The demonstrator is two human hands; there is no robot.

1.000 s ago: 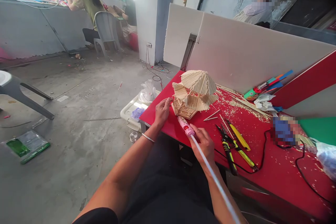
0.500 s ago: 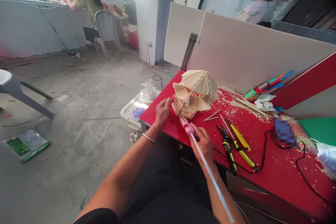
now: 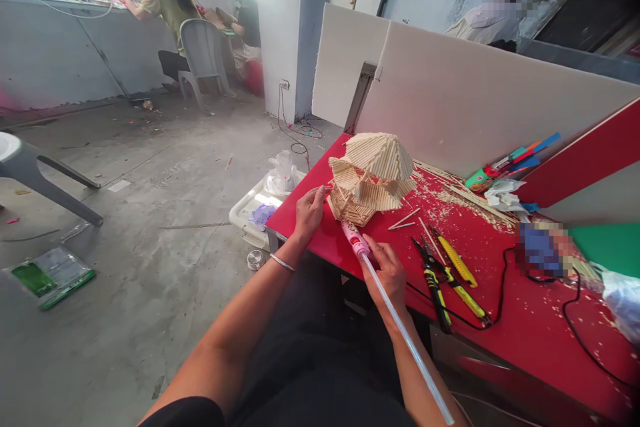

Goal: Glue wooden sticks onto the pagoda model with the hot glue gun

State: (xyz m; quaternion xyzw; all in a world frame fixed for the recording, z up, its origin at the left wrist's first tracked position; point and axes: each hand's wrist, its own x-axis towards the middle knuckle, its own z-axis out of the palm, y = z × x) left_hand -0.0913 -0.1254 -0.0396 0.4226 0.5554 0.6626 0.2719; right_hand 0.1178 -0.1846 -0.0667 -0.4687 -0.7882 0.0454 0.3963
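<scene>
Grey concrete floor (image 3: 175,173) surrounds a glossy red tabletop (image 3: 540,327); near its left end stands a pale wooden-stick model (image 3: 373,177) with a two-tiered, ribbed roof and an angular base; the left hand (image 3: 309,213) is raised beside the base, thumb and fingertips drawn together, though whether they pinch or touch anything I cannot tell; the right hand (image 3: 387,273) grips a pink glue gun (image 3: 356,240), its nozzle pointed at the near edge of the base, contact unclear; a long translucent glue stick (image 3: 407,340) extends from the gun's rear along the right forearm.

Just right of the model lie short loose sticks (image 3: 404,219); nearer the right hand rest black-and-yellow pliers (image 3: 437,300), handles spread, with a yellow utility knife (image 3: 456,259) beside them; farther back, long thin wooden strips (image 3: 483,203) lie among pale shavings; tall white panels (image 3: 475,93) rise behind the tabletop; across the room, a person in an olive shirt (image 3: 167,10) sits on a grey plastic chair (image 3: 205,43).
</scene>
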